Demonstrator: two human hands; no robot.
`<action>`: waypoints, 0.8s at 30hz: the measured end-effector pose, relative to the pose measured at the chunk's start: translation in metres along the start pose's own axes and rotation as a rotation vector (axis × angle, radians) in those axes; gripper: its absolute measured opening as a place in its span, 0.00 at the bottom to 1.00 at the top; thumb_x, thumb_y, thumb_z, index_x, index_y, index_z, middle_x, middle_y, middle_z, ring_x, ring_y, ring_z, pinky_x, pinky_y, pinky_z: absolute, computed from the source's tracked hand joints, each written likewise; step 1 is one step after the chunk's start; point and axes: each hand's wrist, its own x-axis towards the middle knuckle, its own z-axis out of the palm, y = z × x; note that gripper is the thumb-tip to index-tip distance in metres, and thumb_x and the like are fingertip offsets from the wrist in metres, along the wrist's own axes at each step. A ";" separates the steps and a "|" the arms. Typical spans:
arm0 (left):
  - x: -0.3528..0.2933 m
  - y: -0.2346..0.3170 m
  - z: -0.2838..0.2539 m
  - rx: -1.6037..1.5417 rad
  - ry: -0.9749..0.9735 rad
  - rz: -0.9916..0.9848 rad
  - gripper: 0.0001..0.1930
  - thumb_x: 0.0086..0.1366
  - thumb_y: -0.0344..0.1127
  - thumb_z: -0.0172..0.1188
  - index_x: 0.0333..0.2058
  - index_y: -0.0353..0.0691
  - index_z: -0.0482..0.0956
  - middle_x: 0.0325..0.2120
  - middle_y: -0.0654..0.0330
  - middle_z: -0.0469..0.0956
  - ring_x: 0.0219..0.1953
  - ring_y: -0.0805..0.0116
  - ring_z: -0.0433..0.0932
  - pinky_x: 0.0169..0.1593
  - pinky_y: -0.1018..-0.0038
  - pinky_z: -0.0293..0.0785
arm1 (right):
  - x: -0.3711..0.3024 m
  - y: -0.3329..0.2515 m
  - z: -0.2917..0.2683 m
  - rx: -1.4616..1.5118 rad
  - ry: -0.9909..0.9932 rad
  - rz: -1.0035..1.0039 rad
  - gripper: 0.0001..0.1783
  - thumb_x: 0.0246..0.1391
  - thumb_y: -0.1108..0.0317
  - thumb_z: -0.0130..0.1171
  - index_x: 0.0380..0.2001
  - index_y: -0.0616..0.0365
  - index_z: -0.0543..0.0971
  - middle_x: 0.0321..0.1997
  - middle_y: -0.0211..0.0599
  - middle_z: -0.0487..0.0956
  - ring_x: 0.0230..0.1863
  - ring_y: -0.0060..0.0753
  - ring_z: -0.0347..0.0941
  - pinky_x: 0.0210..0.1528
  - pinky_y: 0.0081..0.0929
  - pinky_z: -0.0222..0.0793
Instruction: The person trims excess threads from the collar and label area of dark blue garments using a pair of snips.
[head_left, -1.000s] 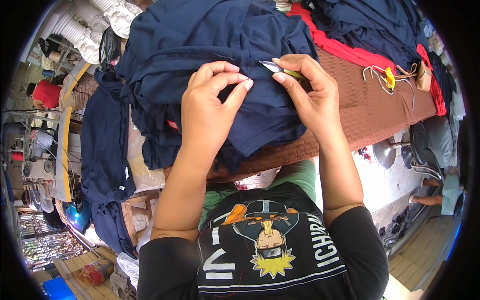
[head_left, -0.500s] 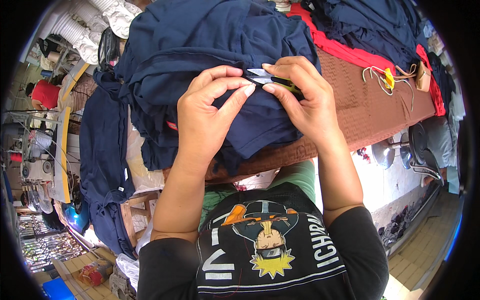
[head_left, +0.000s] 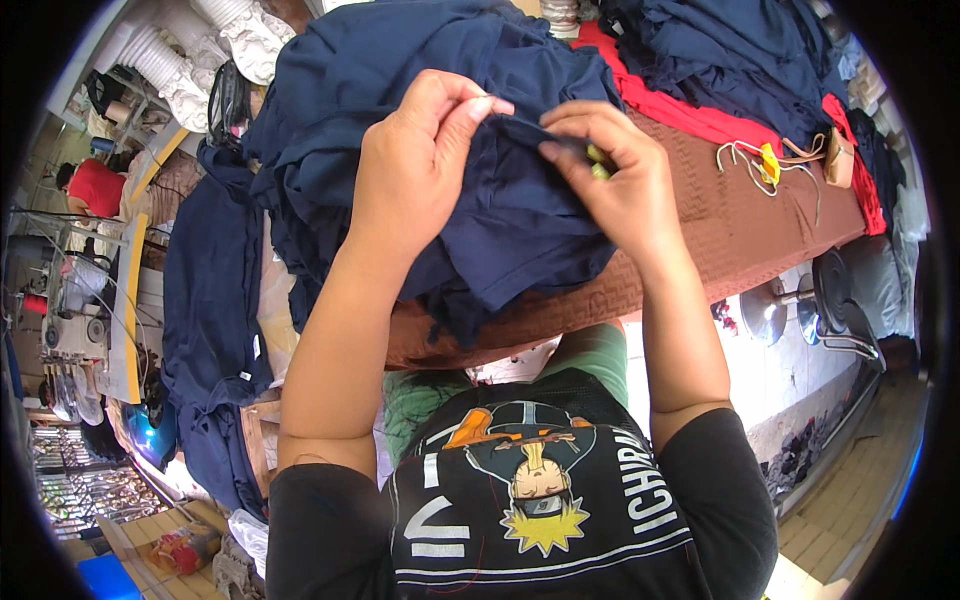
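Note:
A pile of navy blue garments (head_left: 380, 50) lies across the table in front of me. My left hand (head_left: 420, 155) is closed in a pinch at the garment's upper fold, thumb against forefinger. Just to its right, my right hand (head_left: 625, 175) is curled around small thread snips, blurred by motion. Only the snips' yellow handle (head_left: 598, 163) shows clearly between the fingers; the blades are not distinct. Loose navy cloth (head_left: 525, 235) hangs below both hands toward the table's near edge.
Brown quilted cloth (head_left: 740, 235) covers the table. On its right lie a red strip (head_left: 680, 105), more navy garments (head_left: 740, 60) and a tan cord with a yellow piece (head_left: 768, 165). Sewing machines (head_left: 75, 335) and a person in red (head_left: 95, 188) are at far left.
My left hand has risen, and its pinch is higher on the cloth. The snips' open blades, clear before beside the left fingertips, are now blurred, with the right hand slightly apart.

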 end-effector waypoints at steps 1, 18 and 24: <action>0.002 -0.005 0.000 -0.093 -0.016 -0.013 0.07 0.69 0.34 0.55 0.38 0.35 0.74 0.33 0.55 0.82 0.36 0.71 0.81 0.42 0.79 0.74 | -0.003 -0.003 -0.005 0.160 -0.008 0.321 0.07 0.51 0.71 0.67 0.32 0.61 0.82 0.28 0.27 0.81 0.32 0.17 0.74 0.37 0.20 0.70; -0.003 -0.002 -0.003 -0.440 -0.112 -0.040 0.09 0.70 0.35 0.54 0.38 0.34 0.75 0.35 0.57 0.82 0.40 0.75 0.79 0.44 0.79 0.73 | 0.000 -0.006 -0.012 -0.084 0.071 0.260 0.18 0.54 0.58 0.64 0.43 0.58 0.76 0.33 0.43 0.77 0.35 0.42 0.75 0.40 0.34 0.72; -0.002 0.000 -0.005 -0.405 -0.133 -0.046 0.09 0.72 0.36 0.52 0.40 0.36 0.73 0.37 0.53 0.83 0.41 0.75 0.78 0.45 0.78 0.71 | -0.006 -0.026 -0.023 -0.086 -0.015 -0.011 0.10 0.52 0.69 0.65 0.37 0.58 0.79 0.32 0.37 0.75 0.30 0.35 0.75 0.34 0.29 0.71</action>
